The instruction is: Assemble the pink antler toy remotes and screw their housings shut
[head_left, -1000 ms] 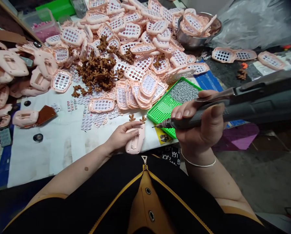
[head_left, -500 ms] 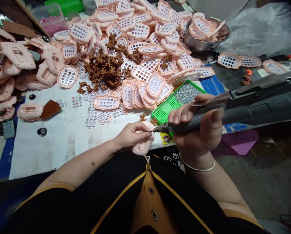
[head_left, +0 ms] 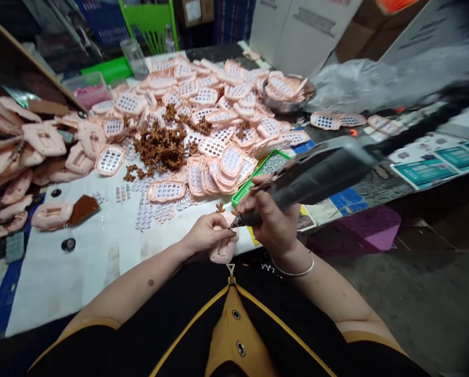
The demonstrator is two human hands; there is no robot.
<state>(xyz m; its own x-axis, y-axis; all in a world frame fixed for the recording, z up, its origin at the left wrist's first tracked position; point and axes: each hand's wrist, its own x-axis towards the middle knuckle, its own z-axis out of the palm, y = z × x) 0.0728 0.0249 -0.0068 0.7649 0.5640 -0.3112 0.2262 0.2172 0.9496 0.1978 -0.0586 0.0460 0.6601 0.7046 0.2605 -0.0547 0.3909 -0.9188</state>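
My left hand is closed on a pale pink toy phone shell, its thumb and fingertips pinched by the screwdriver's tip. Brown antlers stick out from the shell's far end. A dark electric screwdriver is gripped in my right hand, slanting down to the left with its bit at the shell. Whether a screw sits under the bit is too small to tell. Just beyond lies a green basket of small metal screws, partly behind my right hand. Keypad-fitted pink front shells are stacked nearby.
A heap of brown antlers lies mid-table before a large pile of pink shells. More shell backs crowd the left. A metal bowl and clear plastic sheeting are at the back right. The screwdriver's dark cord runs off right.
The view has tilted upward and swung right. The screwdriver's rear end has come down away from the camera, with its tip still at the shell. Both hands keep their holds.
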